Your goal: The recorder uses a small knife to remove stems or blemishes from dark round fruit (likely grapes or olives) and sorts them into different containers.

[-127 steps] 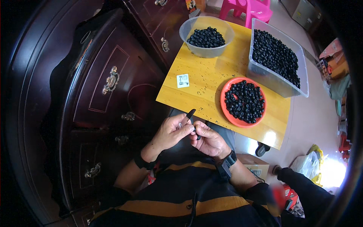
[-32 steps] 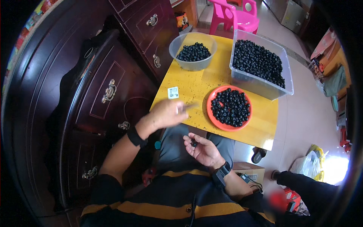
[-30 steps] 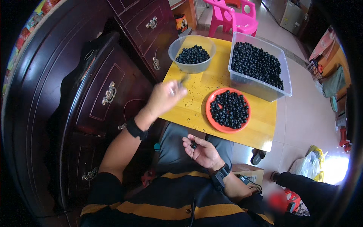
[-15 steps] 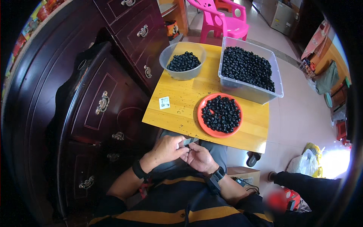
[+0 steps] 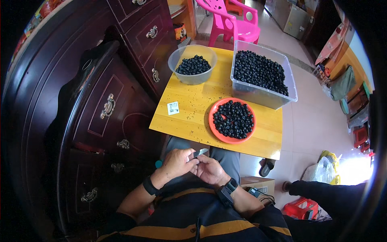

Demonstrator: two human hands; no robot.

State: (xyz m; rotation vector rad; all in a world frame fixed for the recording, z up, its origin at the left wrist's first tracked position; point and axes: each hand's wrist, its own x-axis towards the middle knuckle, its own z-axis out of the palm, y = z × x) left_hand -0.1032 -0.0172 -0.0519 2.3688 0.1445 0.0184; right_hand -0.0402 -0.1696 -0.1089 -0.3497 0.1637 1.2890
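Note:
Over my lap, just off the near edge of the yellow table (image 5: 189, 117), my two hands meet. My left hand (image 5: 177, 162) is closed around a small knife, whose short pale blade (image 5: 201, 152) sticks out toward my right hand; a teal end shows below the left wrist side. My right hand (image 5: 209, 170) has its fingers pinched beside the blade; whatever sits in them is hidden. Nearest to the hands is a red-orange plate (image 5: 211, 130) of small black round pieces (image 5: 238, 121) with holes.
Behind the plate stand a clear rectangular bin (image 5: 264, 97) and a round clear bowl (image 5: 193, 80), both holding black pieces. A white label (image 5: 173, 108) and dark specks lie on the table. Dark drawers (image 5: 100, 109) flank the left; a pink chair (image 5: 238, 28) is beyond. Someone's leg (image 5: 322, 193) extends at right.
The view has shifted slightly. The knife blade has tilted between my hands, and the teal end now shows beside my left hand. Both hands stay together over my lap.

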